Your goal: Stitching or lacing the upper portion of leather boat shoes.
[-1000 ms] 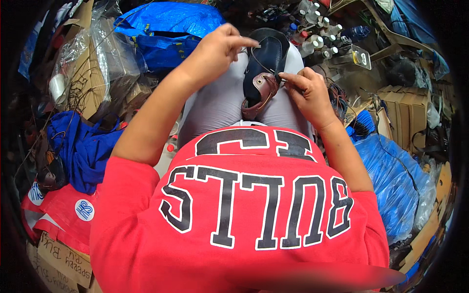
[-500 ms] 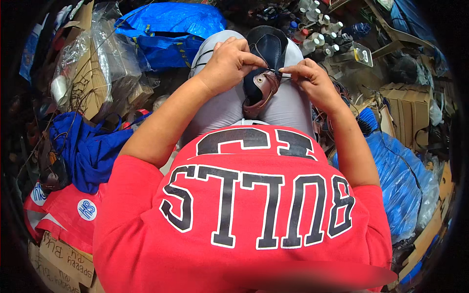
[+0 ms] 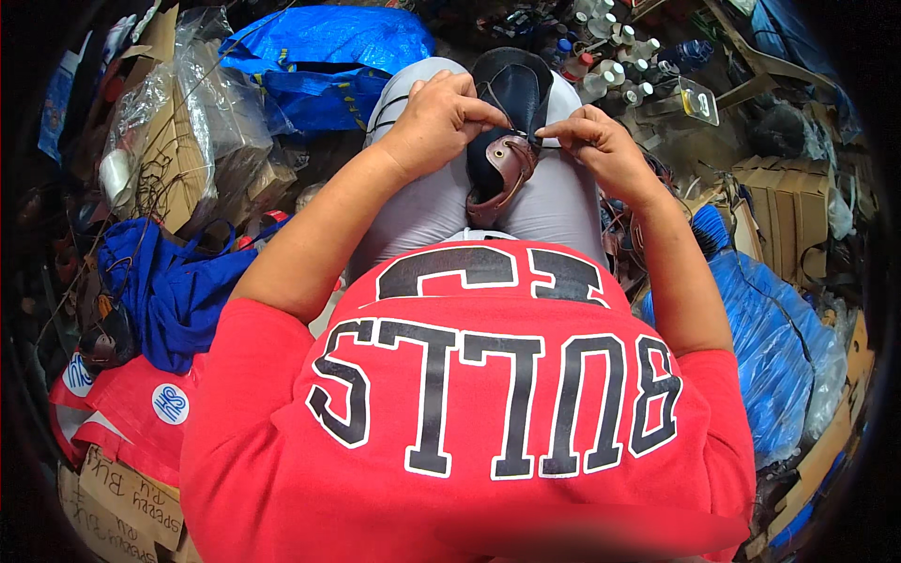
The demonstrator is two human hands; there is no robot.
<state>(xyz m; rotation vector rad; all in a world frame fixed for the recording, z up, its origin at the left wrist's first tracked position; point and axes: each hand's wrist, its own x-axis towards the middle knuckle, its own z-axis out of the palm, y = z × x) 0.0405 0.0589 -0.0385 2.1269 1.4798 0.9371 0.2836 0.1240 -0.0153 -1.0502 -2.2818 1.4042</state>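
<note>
A shoe (image 3: 512,158) with brown leather and a dark lining lies lengthwise between my grey-clad thighs, its brown eyelet part toward me. At its middle, my left hand (image 3: 443,114) pinches what looks like a thin dark cord, thumb and forefinger pointing right. Opposite it, my right hand (image 3: 601,152) has its thumb and forefinger pressed together at the shoe's right edge; what they hold is too small to make out. The fingertips of both hands are a short gap apart. A thin dark line loops over the far, dark part of the shoe.
Beyond my left knee lies a blue plastic bag (image 3: 328,42). Several small bottles (image 3: 615,70) stand past my right knee. Stacked cardboard (image 3: 784,206) and blue plastic wrapping (image 3: 765,347) are on the right. Clear plastic sheeting (image 3: 221,113) and blue cloth (image 3: 164,291) lie left.
Hardly anything differs. My right hand has shifted very slightly, and the view of the surroundings has moved a little; the shoe and my left hand keep their places.
</note>
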